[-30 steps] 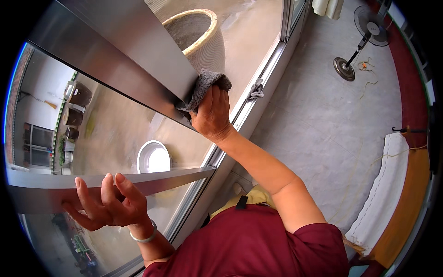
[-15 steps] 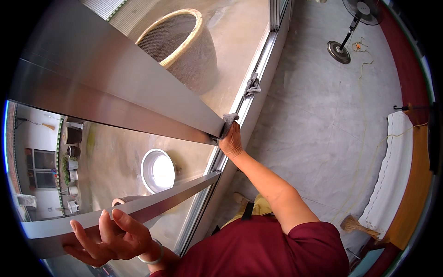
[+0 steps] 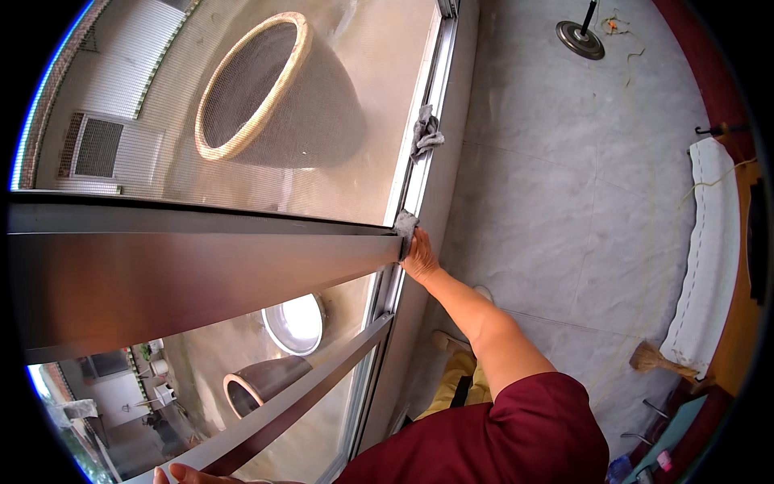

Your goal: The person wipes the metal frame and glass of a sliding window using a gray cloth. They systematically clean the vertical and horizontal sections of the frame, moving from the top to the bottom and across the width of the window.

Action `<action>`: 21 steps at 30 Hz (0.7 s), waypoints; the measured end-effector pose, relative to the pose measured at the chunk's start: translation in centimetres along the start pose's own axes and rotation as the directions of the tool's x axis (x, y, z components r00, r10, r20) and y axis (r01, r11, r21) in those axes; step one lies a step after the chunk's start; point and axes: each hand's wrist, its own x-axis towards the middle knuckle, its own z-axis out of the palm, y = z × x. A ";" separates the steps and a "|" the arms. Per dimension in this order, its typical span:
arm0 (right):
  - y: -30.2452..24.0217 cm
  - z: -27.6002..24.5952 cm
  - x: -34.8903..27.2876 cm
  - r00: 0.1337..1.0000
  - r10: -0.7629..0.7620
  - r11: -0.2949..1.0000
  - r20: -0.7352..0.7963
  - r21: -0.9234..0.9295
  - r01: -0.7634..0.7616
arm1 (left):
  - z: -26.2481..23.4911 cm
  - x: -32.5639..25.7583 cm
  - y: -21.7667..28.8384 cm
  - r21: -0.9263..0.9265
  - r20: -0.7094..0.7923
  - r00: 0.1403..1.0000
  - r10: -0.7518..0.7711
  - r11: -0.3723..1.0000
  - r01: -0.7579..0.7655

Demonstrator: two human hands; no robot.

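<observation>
My right hand point(image 3: 420, 256) is closed around a grey cloth point(image 3: 406, 222), pressing it to the window track beside the foot of a wide metal window post point(image 3: 210, 278). Part of the cloth sticks out past the fingers. My left hand point(image 3: 193, 475) is only partly in view at the lower edge, near a narrower metal sash rail point(image 3: 322, 383). Its visible fingers are apart and I see nothing in them. A second crumpled grey cloth point(image 3: 426, 133) lies farther along the sill point(image 3: 427, 173).
Beyond the window are a big rimmed pot point(image 3: 330, 105), a shiny metal basin point(image 3: 278, 327) and a smaller brown pot point(image 3: 274, 377). On the floor at right stand a fan base point(image 3: 580, 40) and a bench with a white cover point(image 3: 705, 242). A straw brush point(image 3: 649, 356) is by the bench.
The view has shifted, so the wide post now lies nearly level. My left hand has dropped toward the lower edge. My right hand still holds the cloth at the post's foot.
</observation>
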 end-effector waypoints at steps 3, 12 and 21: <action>0.3 0.1 0.4 0.999 -0.041 0.998 -0.019 0.054 0.042 | 0.1 0.1 -0.1 0.006 -0.019 1.000 -0.009 1.000 0.009; -4.6 -2.8 2.5 1.000 0.005 0.991 0.002 0.131 -0.005 | -1.1 -0.2 -2.0 0.092 -0.013 0.996 0.085 0.992 -0.083; -15.3 -16.2 14.4 0.960 -0.179 0.954 -0.214 0.199 0.222 | -1.6 -0.9 -1.9 0.010 0.092 0.994 -0.067 0.998 0.066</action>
